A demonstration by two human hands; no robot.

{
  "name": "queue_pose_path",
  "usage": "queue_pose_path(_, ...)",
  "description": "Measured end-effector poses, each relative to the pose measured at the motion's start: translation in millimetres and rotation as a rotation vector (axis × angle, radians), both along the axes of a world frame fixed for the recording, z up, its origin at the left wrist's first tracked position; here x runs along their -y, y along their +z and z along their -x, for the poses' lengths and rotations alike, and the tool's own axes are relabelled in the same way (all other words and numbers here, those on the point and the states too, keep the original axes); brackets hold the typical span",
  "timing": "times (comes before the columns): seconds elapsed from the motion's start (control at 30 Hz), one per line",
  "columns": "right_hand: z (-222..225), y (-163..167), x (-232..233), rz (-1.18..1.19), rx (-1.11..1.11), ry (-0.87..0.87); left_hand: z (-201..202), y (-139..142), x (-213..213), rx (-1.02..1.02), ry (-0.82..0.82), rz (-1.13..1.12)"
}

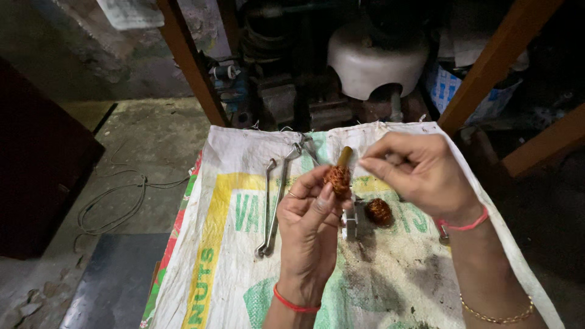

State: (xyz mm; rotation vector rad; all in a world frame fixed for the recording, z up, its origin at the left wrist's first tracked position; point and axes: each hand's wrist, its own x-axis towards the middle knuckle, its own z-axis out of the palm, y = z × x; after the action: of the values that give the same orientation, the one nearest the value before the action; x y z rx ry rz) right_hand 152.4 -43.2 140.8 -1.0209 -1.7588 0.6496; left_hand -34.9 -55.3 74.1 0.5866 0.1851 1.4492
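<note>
Head view: the left hand gripped a copper-wound coil on its stick, while the right hand, just beside it, pinched closed, perhaps on fine wire. A hard tug could have snapped it; a second coil lay below.

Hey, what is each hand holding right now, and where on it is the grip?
The left hand pinches a copper wire coil on a stick around the coil itself. The right hand has pinched fingertips near the stick's top; whether it holds anything cannot be told.
</note>
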Motion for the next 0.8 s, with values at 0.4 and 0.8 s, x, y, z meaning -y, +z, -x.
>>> queue_pose_path(0.4,38.9,20.1,31.4,-0.153,0.592,-0.073,-13.1,5.3,-6.5,-0.46,0.508,-0.16)
queue_pose_path(0.8,6.9,22.2,27.6,-0.085,0.53,0.002,-4.8,2.6,-12.3,-0.452,0.261,0.028)
